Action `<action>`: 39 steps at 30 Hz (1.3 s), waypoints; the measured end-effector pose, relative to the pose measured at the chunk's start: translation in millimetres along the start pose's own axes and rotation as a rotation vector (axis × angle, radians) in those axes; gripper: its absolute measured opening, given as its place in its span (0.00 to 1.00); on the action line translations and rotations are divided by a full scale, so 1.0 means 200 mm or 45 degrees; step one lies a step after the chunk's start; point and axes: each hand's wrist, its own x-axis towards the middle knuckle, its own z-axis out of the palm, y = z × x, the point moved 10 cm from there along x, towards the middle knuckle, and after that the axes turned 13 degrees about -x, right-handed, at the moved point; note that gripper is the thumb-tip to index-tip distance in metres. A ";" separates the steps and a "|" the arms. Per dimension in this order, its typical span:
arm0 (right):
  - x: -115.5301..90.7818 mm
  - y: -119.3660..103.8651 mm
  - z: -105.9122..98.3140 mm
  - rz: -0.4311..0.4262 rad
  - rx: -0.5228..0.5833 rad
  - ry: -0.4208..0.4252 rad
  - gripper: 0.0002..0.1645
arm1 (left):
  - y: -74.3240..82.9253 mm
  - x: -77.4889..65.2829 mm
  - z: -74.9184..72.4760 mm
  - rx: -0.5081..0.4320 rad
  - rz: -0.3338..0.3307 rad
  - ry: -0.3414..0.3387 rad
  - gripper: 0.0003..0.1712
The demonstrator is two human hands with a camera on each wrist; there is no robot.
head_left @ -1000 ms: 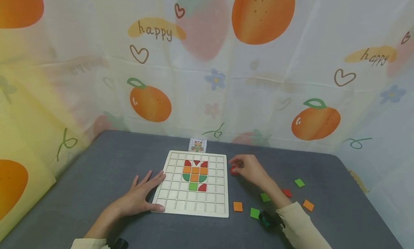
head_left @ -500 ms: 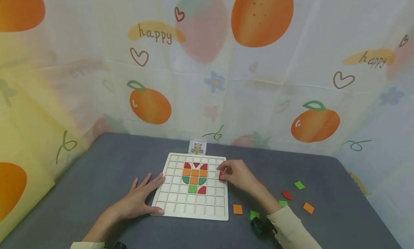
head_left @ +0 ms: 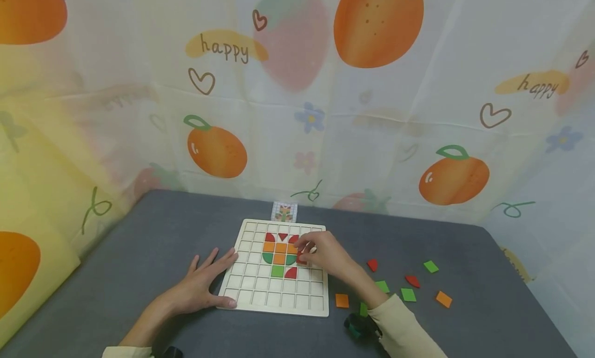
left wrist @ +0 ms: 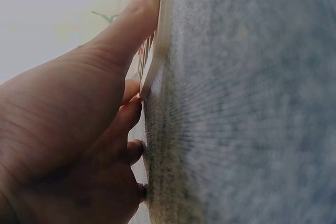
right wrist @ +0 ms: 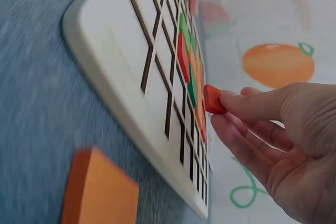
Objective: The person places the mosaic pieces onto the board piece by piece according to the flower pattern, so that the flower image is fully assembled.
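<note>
A white grid board (head_left: 260, 298) lies on the table, with red, orange and green tiles set in its cells as a flower-like pattern. My left hand (head_left: 200, 285) rests along the board's left edge, fingers spread and thumb (left wrist: 137, 19) on the near corner. Over the right part of the pattern, my right hand (head_left: 325, 252) pinches a red tile (right wrist: 213, 99) between thumb and fingertips. That tile is close above the board, beside the right green piece (head_left: 291, 259). A red quarter-round tile (head_left: 291, 273) sits lower in the pattern, right of a light green square (head_left: 277, 270).
Right of the board lie loose tiles: an orange square (head_left: 341, 300), another orange one (head_left: 443, 299), several green squares (head_left: 408, 295) and red pieces (head_left: 412, 281). A small pattern card (head_left: 284, 212) lies behind the board. A printed curtain (head_left: 353, 125) hangs behind the table.
My right hand has carried the red tile leftward from the table beside the board to over the pattern. My left hand stays at the board's edge.
</note>
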 end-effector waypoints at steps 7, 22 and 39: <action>0.04 -0.07 0.05 -0.049 0.062 -0.006 0.12 | 0.01 0.00 0.00 0.002 0.005 0.003 0.63; 0.11 -0.19 0.18 -0.004 0.111 -0.096 0.10 | 0.00 -0.01 -0.01 0.021 0.004 0.009 0.63; 0.15 -0.27 0.28 -0.061 0.085 -0.089 0.11 | 0.02 -0.02 -0.01 0.009 0.035 0.020 0.62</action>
